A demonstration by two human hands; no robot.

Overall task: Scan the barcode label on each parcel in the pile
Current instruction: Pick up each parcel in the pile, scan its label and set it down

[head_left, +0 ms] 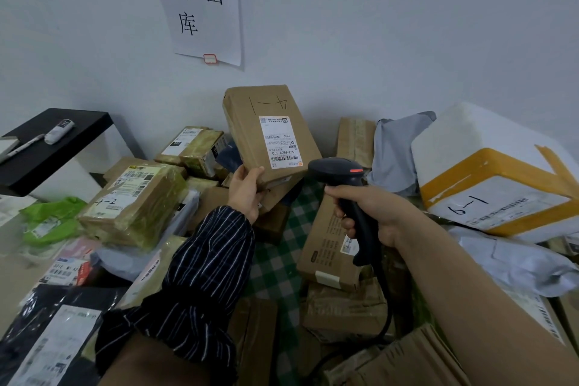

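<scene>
My left hand (246,189) grips the lower left corner of a brown cardboard parcel (250,122), held up and tilted above the pile. Its white barcode label (281,142) faces me, with handwriting above it. My right hand (372,208) holds the handle of a black barcode scanner (340,171), whose head sits just right of and below the label, pointing toward it. A black cable runs down from the scanner's handle.
Parcels cover the surface: a taped brown box (134,200) at left, a flat brown box (329,244) under the scanner, a white foam box with orange tape (488,172) at right, and grey mailer bags (398,150). A black shelf (53,147) stands far left. A paper sign (200,0) hangs on the wall.
</scene>
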